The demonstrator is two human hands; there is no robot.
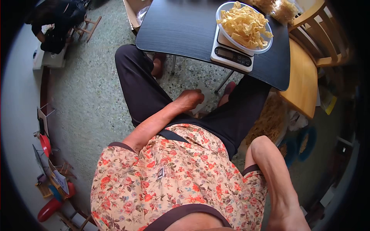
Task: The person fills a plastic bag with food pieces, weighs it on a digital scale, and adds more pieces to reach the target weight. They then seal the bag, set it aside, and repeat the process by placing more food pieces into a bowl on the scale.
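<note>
While you sit back from the black table, your left hand rests down btwn your knees, fingers curled in loosely, gripping nothing, just lying against the dark trousers. Right hand: can't tell, it runs off the bottom edge of the view past the wrist, only the forearm shows, hanging down beside your floral top. So no call on those fingers.

Up on the table, well apart from both hands, sits a digital scale near the front right corner, display facing you, digits too small to read. On top of it stands a clear bowl piled w/ pale yellow chips, heaped above the rim. Just behind the bowl, at the table's far edge, a clear bag of similar stuff, partly cut off by the frame.

Right of the table, touching or nearly so, a wooden chair, seat bare. Below it, by your right knee, a heap of yellowish stuff on the floor, blurry, hard to name.

Far left: another person in dark clothes crouches by a small wooden stool. Red items lie along the left wall.
</note>
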